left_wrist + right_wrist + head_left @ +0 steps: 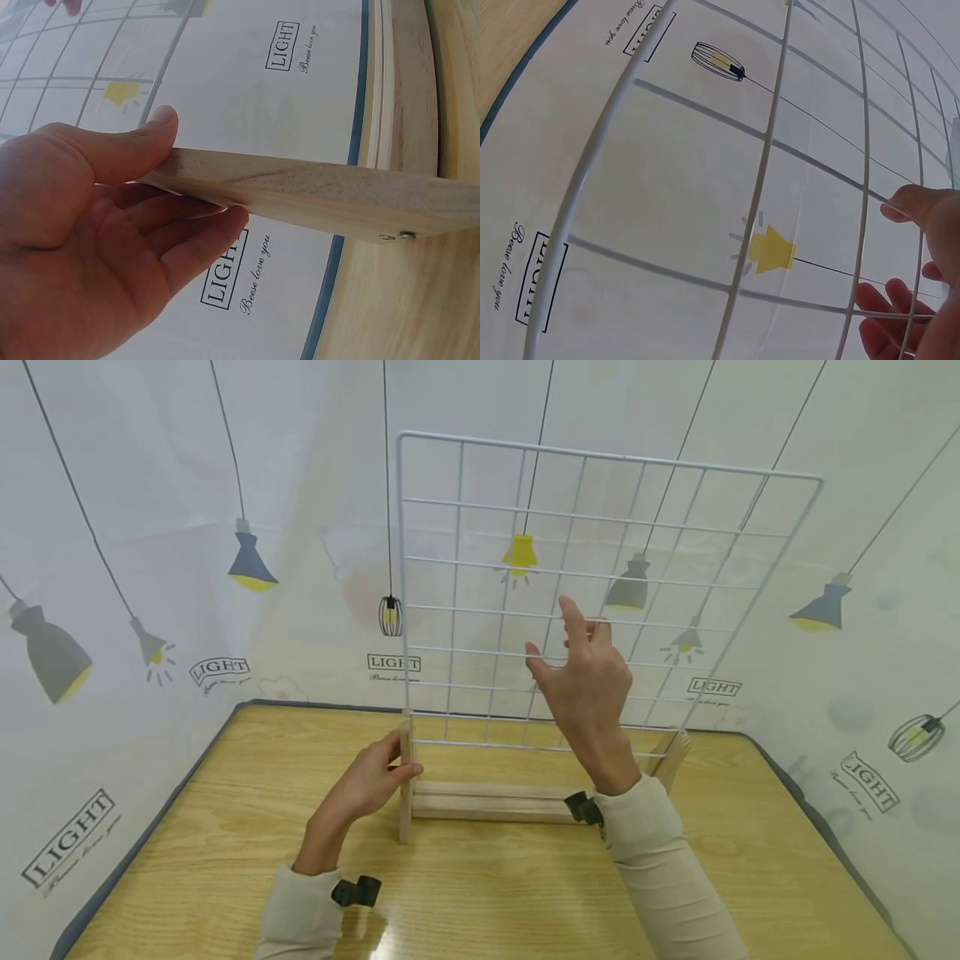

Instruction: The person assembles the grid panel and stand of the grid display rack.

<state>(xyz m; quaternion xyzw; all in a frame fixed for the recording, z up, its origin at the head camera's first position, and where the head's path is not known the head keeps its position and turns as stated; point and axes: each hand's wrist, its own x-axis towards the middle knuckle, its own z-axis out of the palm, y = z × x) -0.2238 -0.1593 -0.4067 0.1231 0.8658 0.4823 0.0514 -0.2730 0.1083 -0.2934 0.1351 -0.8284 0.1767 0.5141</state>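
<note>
A white wire grid panel (487, 656) stands upright, its lower edge between the two wooden side pieces of a stand. My left hand (367, 781) pinches the upper part of the left wooden side piece (406, 810), near the grid's lower left corner. In the left wrist view, the thumb (154, 142) lies on one side of this piece (315, 184) and the fingers on the other. My right hand (588, 685) is raised at the middle of the grid, thumb and index finger spread apart. The right wrist view shows its fingers (889, 315) overlapping the wires.
Wooden crossbars (487, 802) join the stand's sides low down. The right side piece (670, 756) is partly hidden by my right forearm. Stand and grid are on a wood-grain table (487, 885), with white lamp-printed sheets (315, 468) behind and at both sides.
</note>
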